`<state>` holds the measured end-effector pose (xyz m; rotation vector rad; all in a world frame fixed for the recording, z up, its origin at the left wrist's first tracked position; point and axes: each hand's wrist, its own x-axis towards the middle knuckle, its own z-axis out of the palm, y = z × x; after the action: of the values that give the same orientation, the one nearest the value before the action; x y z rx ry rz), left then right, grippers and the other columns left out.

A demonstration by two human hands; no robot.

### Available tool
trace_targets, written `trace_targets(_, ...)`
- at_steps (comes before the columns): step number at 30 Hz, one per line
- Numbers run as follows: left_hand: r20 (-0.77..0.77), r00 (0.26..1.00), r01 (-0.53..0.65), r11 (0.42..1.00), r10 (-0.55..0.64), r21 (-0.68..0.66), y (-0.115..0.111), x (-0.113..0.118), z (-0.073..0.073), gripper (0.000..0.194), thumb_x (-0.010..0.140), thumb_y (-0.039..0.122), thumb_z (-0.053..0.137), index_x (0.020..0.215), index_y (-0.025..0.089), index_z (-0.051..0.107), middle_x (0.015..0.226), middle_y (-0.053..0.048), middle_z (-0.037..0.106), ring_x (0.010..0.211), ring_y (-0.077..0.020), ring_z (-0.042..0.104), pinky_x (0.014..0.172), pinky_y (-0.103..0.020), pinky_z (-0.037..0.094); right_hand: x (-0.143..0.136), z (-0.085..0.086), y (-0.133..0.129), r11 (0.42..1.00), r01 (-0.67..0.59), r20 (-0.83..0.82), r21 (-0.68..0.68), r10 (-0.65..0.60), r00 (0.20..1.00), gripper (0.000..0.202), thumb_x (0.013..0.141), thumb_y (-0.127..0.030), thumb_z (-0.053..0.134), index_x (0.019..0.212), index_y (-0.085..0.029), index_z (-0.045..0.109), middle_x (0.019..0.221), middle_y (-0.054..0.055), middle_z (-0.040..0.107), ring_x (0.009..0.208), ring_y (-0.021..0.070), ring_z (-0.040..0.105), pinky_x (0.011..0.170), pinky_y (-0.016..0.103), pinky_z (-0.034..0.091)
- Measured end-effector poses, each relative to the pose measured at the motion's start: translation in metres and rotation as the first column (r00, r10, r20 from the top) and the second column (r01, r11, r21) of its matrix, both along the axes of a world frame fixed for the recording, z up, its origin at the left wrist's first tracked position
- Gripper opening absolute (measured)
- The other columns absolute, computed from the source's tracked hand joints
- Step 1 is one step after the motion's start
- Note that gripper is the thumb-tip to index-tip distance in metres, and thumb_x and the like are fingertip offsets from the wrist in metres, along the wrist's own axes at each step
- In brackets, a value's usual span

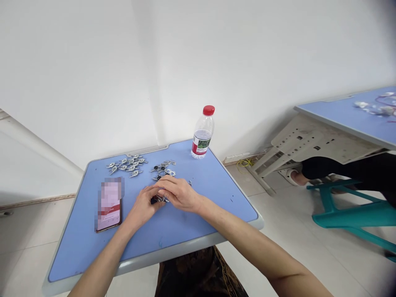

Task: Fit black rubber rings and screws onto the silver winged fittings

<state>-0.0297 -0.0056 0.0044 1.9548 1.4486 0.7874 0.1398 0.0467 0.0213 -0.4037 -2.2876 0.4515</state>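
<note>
My left hand [145,205] and my right hand [178,194] meet over the blue table [185,227], fingers bent and closed together. Between them shows a small black-and-metal part [159,199], mostly hidden by the fingers. Just beyond my hands lies a loose group of metal pieces with black round knobs [156,168], along with flat metal plates [170,172] and thin metal pins [168,162]. A few tiny screw-like bits [190,182] are scattered to the right of my right hand. Farther left sits a cluster of several similar metal assemblies [131,165].
A phone [111,206] with its screen lit lies left of my left hand. At the table's back right stands a water bottle [202,134] with a red cap. To the right are another table [349,119], a green stool [346,214] and a person's leg [334,167].
</note>
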Motion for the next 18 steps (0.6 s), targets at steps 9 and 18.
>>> trace_targets(9, -0.025, 1.0, -0.015, 0.999, 0.014, -0.033, 0.0, 0.0, -0.003, 0.009, 0.075, 0.014, 0.062, 0.082, 0.02, 0.065, 0.089, -0.002, 0.065, 0.087, -0.0208, 0.058, 0.079, -0.033, 0.045, -0.01, -0.013, 0.005, 0.981, 0.19, -0.158, 0.04, -0.182, 0.971, 0.017, 0.092, -0.03, 0.051, 0.085, -0.017, 0.058, 0.068, 0.001, 0.062, 0.061, 0.0113, 0.056, 0.057, 0.022, 0.044)
trace_targets(18, -0.034, 0.999, 0.001, 1.0, -0.001, -0.01, 0.0, 0.001, 0.002, 0.005, 0.075, 0.016, 0.062, 0.08, 0.018, 0.063, 0.088, -0.004, 0.064, 0.085, -0.0209, 0.058, 0.077, -0.034, 0.044, 0.0, 0.003, 0.0, 0.997, 0.03, 0.06, 0.078, -0.035, 0.998, 0.036, 0.094, -0.016, 0.033, 0.129, -0.015, 0.043, 0.098, 0.009, 0.064, 0.08, 0.0155, 0.06, 0.067, 0.027, 0.049)
